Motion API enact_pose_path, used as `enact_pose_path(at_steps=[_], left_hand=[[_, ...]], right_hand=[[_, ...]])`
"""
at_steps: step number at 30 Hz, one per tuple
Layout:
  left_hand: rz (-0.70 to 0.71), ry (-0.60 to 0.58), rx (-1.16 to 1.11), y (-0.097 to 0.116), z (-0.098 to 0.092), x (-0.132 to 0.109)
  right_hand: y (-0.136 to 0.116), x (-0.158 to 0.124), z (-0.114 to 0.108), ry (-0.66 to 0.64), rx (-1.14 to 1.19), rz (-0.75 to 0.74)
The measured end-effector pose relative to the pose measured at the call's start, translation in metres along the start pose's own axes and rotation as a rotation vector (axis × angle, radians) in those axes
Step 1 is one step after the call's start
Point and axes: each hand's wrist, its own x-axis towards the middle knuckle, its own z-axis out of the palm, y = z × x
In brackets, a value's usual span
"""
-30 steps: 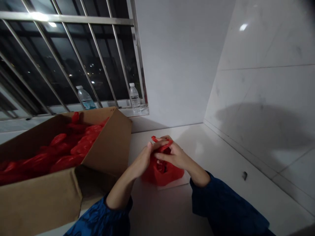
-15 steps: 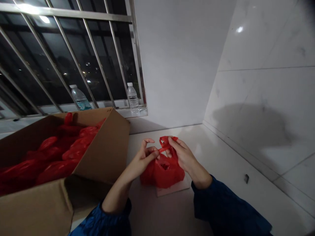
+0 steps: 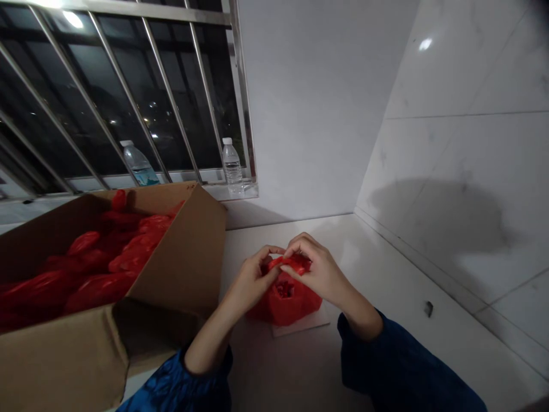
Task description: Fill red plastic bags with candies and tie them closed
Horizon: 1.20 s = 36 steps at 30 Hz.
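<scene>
While both hands pinched its handles | red bag (image 3: 285,297) sat on worktop (image 3: 386,297) between them | left hand (image 3: 253,280), right hand (image 3: 319,272) gripped handles above bag, equally near | cardboard box (image 3: 180,263) left.

1 head-worn view, forward and down, close over the counter (image 3: 386,297) toward the barred window (image 3: 120,91).

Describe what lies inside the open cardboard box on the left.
The cardboard box holds many red plastic bags, heaped close to its rim. What the bags contain, and anything beneath the heap, is covered; the near flap also hides the box's front part.
</scene>
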Motion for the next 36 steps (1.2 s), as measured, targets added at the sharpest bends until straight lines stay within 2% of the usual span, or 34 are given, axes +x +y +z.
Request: enact_pose_path(at_steps=[4, 7, 12, 16, 18, 23, 27, 31, 34, 36], left_hand=[[0.024, -0.007, -0.184, 0.011, 0.002, -0.003], [-0.057, 0.032, -0.376, 0.017, 0.003, -0.004], [-0.222, 0.15, -0.791, 0.015, 0.004, 0.0], [-0.293, 0.194, -0.967, 0.01, 0.0, 0.006], [-0.355, 0.261, -1.056, 0.005, -0.006, 0.01], [-0.46, 0.567, -1.259, -0.011, -0.021, 0.021], [-0.448, 0.641, -1.268, -0.015, -0.025, 0.023], [-0.383, 0.628, -1.203, -0.015, -0.014, 0.019], [-0.227, 0.53, -0.854, -0.021, -0.002, 0.001], [-0.118, 0.456, -0.493, -0.029, 0.003, -0.017]], right_hand=[[-0.01, -0.001, -0.007, -0.007, -0.101, -0.088], [-0.013, -0.003, -0.018, -0.003, -0.156, -0.131], [-0.016, -0.01, -0.035, -0.091, -0.282, -0.084], [-0.021, -0.016, -0.048, -0.212, -0.311, -0.013], [-0.022, -0.019, -0.054, -0.284, -0.317, 0.041], [-0.019, -0.024, -0.065, -0.476, -0.296, 0.206], [-0.02, -0.025, -0.068, -0.567, -0.255, 0.259], [-0.019, -0.026, -0.076, -0.623, -0.14, 0.322], [-0.006, -0.031, -0.085, -0.625, 0.06, 0.391], [0.01, -0.038, -0.084, -0.461, 0.05, 0.41]])
